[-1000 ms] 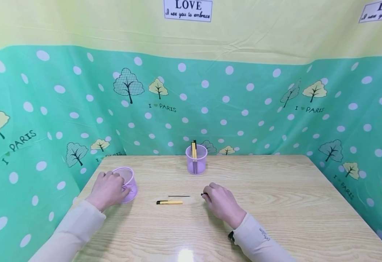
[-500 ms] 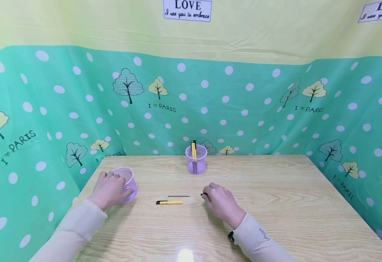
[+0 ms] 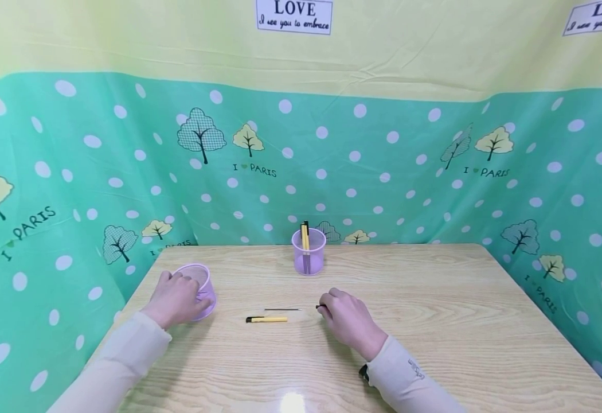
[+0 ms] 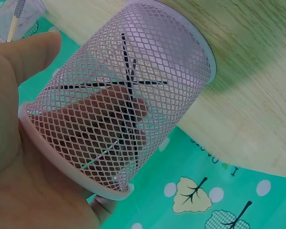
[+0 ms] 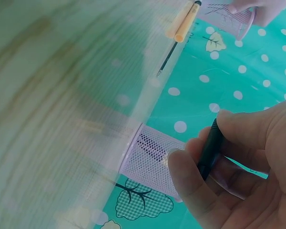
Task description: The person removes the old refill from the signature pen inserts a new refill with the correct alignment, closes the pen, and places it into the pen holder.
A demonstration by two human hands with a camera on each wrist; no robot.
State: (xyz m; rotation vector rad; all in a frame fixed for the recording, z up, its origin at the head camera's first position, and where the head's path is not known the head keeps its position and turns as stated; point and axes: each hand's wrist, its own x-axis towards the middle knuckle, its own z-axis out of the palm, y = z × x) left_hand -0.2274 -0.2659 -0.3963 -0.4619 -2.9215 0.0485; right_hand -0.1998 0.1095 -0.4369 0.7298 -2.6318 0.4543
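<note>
From the head view, we see two light mesh cups on the wooden table (image 3: 435, 298). Our left hand (image 3: 174, 299) grips the near-left cup (image 3: 210, 291) with the thumb along its near side. Our right hand (image 3: 351, 321) pinches a small black piece (image 3: 319, 307) just above the table. Between the hands lie a yellow barrel (image 3: 270, 319) with a black end and, just beyond it, a slim refill (image 3: 282, 310), its tip toward the right. The far cup (image 3: 317, 264) holds yellow pens (image 3: 305, 236).

From the left wrist, fingers show through the mesh — inside or behind the wall, we cannot tell — along with thin dark lines (image 4: 128, 83).

From the right wrist, the black piece sits clearly between thumb and fingers, slightly tilted.
</note>
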